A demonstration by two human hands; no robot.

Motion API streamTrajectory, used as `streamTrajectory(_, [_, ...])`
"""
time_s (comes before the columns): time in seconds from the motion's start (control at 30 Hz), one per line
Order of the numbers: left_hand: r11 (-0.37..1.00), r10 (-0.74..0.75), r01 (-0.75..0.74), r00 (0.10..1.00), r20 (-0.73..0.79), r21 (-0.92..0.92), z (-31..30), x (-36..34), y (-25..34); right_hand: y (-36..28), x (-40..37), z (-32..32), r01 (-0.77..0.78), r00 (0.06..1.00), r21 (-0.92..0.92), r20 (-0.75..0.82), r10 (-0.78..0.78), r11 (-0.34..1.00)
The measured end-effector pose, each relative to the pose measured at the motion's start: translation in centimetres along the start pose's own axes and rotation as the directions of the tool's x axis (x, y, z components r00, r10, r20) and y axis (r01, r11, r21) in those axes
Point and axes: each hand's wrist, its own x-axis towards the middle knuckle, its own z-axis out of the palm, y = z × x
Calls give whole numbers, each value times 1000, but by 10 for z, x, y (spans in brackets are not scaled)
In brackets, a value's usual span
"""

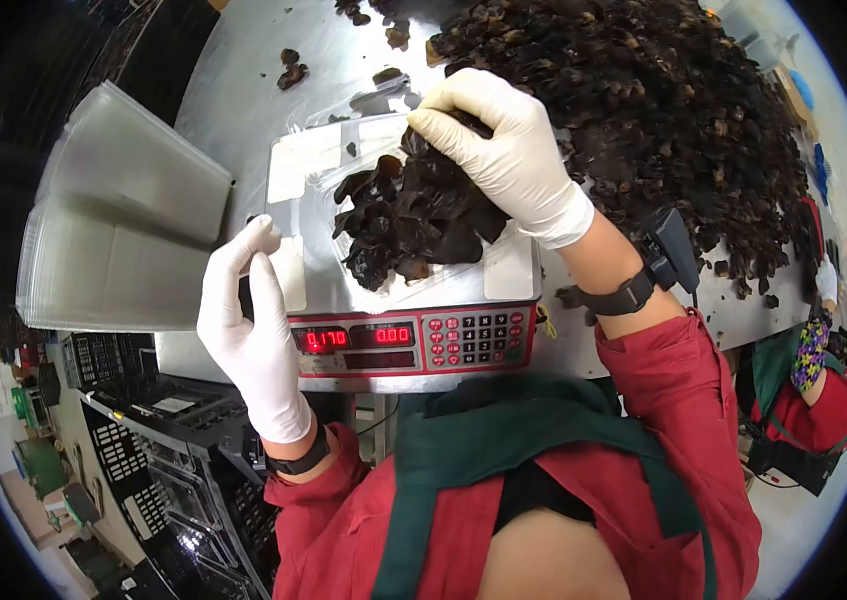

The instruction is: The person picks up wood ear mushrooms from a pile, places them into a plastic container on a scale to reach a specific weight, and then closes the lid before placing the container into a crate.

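Note:
A heap of dark, wrinkled fungus pieces (394,225) lies on the metal plate of a digital scale (514,270). The scale's red display (354,337) reads 0.170 on the left and 0.00 beside it. My right hand (514,150), in a white glove, is over the upper right of the heap, thumb and forefinger pinched together at its top edge; whether a piece is between them is hard to make out. My left hand (249,320), also gloved, hovers at the scale's left edge, thumb and forefinger curled close together, nothing plainly visible between them.
Stacked clear plastic trays (129,220) stand left of the scale. A large pile of dark fungus (644,130) covers the metal table's right side, with loose bits (292,72) behind the scale. Black crates (184,450) are at lower left. Another person's sleeve (829,410) shows at far right.

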Motion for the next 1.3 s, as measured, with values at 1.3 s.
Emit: streamTrajectory(1.3, [936,29,-44,998,49,349,4,93,-9,69,-136,-119,-171,571,955,296,766,-241])
